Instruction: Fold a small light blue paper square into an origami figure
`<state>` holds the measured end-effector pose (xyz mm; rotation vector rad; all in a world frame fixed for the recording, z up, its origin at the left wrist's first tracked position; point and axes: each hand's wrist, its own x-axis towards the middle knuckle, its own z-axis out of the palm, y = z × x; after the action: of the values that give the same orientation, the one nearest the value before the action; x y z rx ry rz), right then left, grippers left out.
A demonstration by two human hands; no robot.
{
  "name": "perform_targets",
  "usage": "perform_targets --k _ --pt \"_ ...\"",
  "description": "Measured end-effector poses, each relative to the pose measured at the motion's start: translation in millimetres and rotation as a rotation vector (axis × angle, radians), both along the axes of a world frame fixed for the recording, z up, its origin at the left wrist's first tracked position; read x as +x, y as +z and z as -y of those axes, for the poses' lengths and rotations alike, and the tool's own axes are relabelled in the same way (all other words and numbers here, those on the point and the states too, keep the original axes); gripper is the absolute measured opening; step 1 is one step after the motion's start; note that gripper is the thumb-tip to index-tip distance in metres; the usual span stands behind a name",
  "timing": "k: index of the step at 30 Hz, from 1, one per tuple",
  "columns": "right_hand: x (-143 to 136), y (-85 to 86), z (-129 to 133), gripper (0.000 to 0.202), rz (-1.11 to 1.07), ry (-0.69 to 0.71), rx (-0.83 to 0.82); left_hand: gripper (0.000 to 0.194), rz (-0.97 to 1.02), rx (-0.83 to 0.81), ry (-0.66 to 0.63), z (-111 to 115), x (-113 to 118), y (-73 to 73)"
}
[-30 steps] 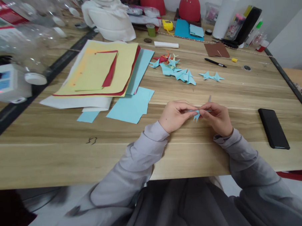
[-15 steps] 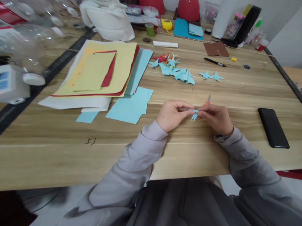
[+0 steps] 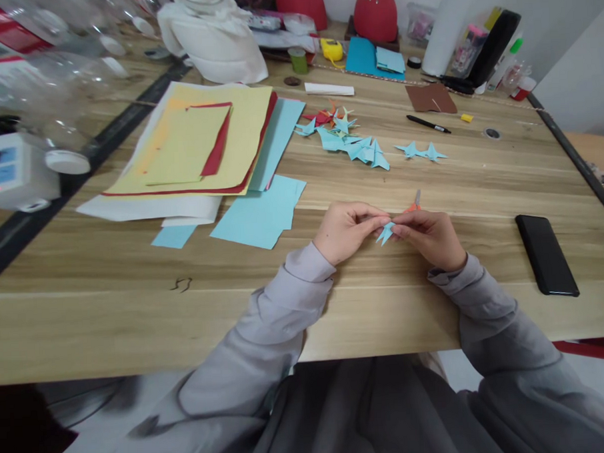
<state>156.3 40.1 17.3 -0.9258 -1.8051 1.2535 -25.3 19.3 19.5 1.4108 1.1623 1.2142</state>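
A small folded light-blue paper piece (image 3: 385,233) with pointed ends is pinched between my two hands, above the wooden table. My left hand (image 3: 349,231) grips it from the left with thumb and fingertips. From the right, my right hand (image 3: 432,236) pinches its other side. Just behind my right hand lie scissors (image 3: 417,199) with orange handles, partly hidden by the fingers. Farther back sit several folded blue paper figures (image 3: 361,148) and a red one (image 3: 323,118). Two more blue figures (image 3: 421,152) lie to their right.
Stacked yellow, red and white sheets (image 3: 193,138) lie at the left, with blue sheets (image 3: 258,212) beside them. A black phone (image 3: 547,254) is at the right. Plastic bottles (image 3: 62,123) crowd the far left. A pen (image 3: 428,123) and brown paper (image 3: 430,98) lie at the back right.
The blue paper piece has turned slightly between my fingertips, and its points now show more to the left. Both hands remain in nearly the same place.
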Motion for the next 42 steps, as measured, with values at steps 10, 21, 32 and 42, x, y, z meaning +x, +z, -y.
perform_targets --k 10,21,32,42 --pt "-4.5 -3.5 2.9 0.027 -0.062 -0.067 0.001 0.029 -0.005 0.010 0.049 1.2 2.7 0.5" --pt "-3.4 -4.0 4.5 0.025 0.006 -0.131 0.152 0.033 0.014 -0.018 -0.002 0.5 -0.8 3.9" --pt "-3.7 -1.3 4.4 0.021 0.071 -0.109 0.235 0.028 0.006 0.008 -0.021 0.8 -0.9 3.0" --pt "-2.3 2.8 2.9 0.031 -0.013 -0.075 0.093 0.021 -0.053 0.079 -0.066 2.6 -2.0 5.0"
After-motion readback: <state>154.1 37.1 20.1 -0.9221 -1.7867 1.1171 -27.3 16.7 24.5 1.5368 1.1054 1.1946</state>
